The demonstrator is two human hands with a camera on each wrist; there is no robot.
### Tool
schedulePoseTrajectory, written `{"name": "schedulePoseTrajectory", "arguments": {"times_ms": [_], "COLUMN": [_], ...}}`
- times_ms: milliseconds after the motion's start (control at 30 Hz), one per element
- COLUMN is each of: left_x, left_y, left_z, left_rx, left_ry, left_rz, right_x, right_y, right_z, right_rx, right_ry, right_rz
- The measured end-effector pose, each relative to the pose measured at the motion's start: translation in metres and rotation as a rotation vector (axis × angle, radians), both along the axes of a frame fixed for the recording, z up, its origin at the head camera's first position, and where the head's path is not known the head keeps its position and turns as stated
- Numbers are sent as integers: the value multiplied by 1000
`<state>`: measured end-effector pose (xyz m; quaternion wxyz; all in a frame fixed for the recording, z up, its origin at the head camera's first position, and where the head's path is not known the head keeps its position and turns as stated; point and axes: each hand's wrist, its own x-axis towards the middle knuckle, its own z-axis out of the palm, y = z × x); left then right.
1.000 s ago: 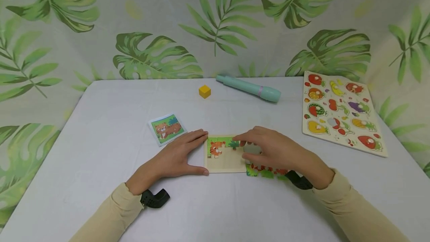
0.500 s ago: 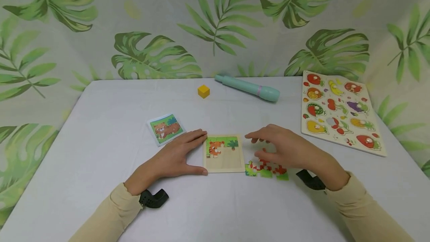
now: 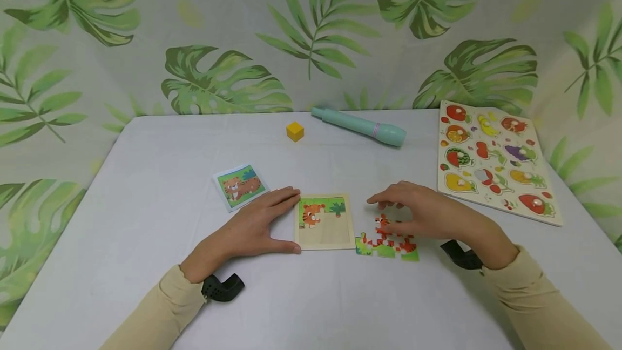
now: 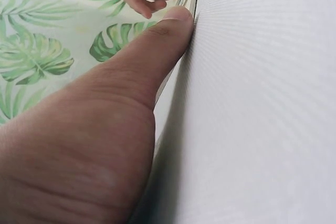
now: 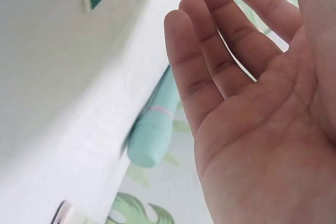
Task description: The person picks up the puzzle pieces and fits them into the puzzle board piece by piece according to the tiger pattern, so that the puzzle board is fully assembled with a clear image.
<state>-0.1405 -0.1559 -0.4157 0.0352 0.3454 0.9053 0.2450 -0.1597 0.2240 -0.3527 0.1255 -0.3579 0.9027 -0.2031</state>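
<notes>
A square wooden puzzle tray (image 3: 323, 236) lies mid-table, with a few joined pieces along its top and left showing a tiger's head (image 3: 311, 214) and a green bush. My left hand (image 3: 257, 228) rests at the tray's left edge, fingers extended to the upper corner and thumb at the lower one. Just right of the tray, several loose jigsaw pieces (image 3: 386, 251) in red, orange and green lie in a cluster. Over them hovers my right hand (image 3: 427, 212), its fingers loosely extended; the right wrist view shows a bare palm (image 5: 252, 129). Part of the cluster is hidden under that hand.
A tiger picture card (image 3: 240, 185) lies beyond my left hand. Farther back are a yellow cube (image 3: 295, 132) and a teal tube-shaped object (image 3: 359, 127). A fruit peg puzzle board (image 3: 500, 163) lies at the right on the white table (image 3: 146, 177), before a leaf-patterned cloth (image 3: 320, 26).
My right hand has moved right, from over the tray's right edge to over the loose pieces, uncovering more of both. My left hand has stayed in place.
</notes>
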Motion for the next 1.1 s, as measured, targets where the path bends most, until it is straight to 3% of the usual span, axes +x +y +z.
{"name": "schedulePoseTrajectory", "arguments": {"times_ms": [333, 1100], "left_x": [-1, -1], "left_y": [-1, -1], "left_z": [0, 0], "left_rx": [10, -1], "left_ry": [2, -20], "left_rz": [-8, -3], "right_x": [-4, -7], "right_y": [6, 8], "right_z": [-6, -12], "right_rx": [79, 77], "right_ry": [-71, -53], "right_rz": [-7, 28]}}
